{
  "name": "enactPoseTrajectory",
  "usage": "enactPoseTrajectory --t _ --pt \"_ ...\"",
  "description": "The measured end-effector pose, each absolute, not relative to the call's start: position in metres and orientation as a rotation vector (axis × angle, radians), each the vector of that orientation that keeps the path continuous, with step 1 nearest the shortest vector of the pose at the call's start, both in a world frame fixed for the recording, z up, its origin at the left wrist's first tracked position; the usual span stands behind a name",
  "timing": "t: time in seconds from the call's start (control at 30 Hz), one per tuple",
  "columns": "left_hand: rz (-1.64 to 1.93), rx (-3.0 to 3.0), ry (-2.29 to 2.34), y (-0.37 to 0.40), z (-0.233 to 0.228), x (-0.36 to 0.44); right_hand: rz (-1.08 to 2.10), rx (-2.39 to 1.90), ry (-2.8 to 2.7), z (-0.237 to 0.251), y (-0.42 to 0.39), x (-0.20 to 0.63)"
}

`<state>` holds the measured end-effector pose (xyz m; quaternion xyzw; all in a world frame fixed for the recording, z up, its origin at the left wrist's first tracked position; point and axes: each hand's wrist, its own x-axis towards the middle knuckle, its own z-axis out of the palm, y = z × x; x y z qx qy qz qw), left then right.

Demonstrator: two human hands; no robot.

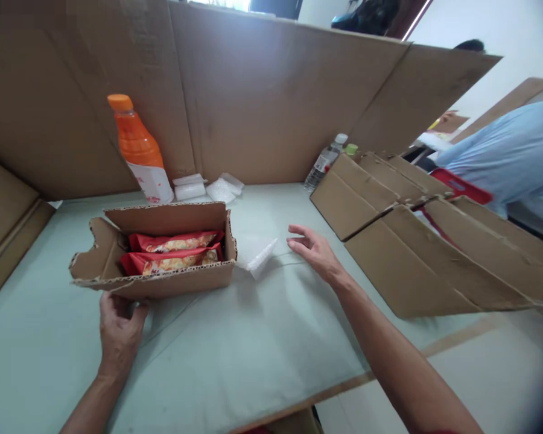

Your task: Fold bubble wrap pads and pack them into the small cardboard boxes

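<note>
A small open cardboard box sits on the pale green table cover, with two red snack packets lying inside. My left hand rests against the box's near wall at its lower left corner, fingers curled on the cardboard. My right hand hovers over the table to the right of the box, fingers spread and holding nothing. A white foam sheet lies between that hand and the box, just off my fingertips.
An orange drink bottle and more white foam pieces stand at the back by the cardboard wall. A clear water bottle is behind flattened cartons on the right. A person in a light blue shirt is beyond them.
</note>
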<state>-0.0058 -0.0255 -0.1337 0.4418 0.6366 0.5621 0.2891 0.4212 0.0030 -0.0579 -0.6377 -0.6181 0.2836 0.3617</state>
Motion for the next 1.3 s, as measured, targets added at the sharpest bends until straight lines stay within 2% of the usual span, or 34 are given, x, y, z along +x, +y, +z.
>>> enactPoseTrajectory --t 0.23,0.37,0.47,0.57,0.7,0.87,1.0,1.17,1.3 --pt "1.507 1.274 1.645 -0.024 -0.141 -0.009 0.854 -1.465 -1.503 -0.084 0.010 0.392" --pt "1.491 1.289 1.612 -0.023 -0.146 -0.011 0.883 -1.407 -1.395 -0.070 0.035 0.379" --pt "1.488 1.313 1.600 -0.023 -0.146 -0.012 0.790 -1.374 -1.313 -0.051 0.040 0.387" --pt "1.475 1.318 1.604 -0.023 -0.144 -0.011 0.787 -1.441 -1.157 -0.045 0.020 0.400" --pt "1.471 1.318 1.603 -0.024 -0.144 -0.012 0.905 -1.682 -1.132 -0.065 -0.038 0.406" --pt "1.439 1.330 1.611 -0.026 -0.146 -0.014 0.575 -1.884 -1.407 -0.080 -0.094 0.401" --pt "1.461 1.343 1.632 -0.030 -0.141 -0.012 0.364 -1.748 -1.631 -0.067 -0.090 0.369" --pt "1.567 1.490 1.726 -0.034 -0.133 -0.013 0.635 -1.463 -1.765 -0.068 -0.059 0.294" --pt "1.559 1.413 1.571 -0.033 -0.138 -0.020 0.695 -1.456 -1.663 -0.081 -0.037 0.259"
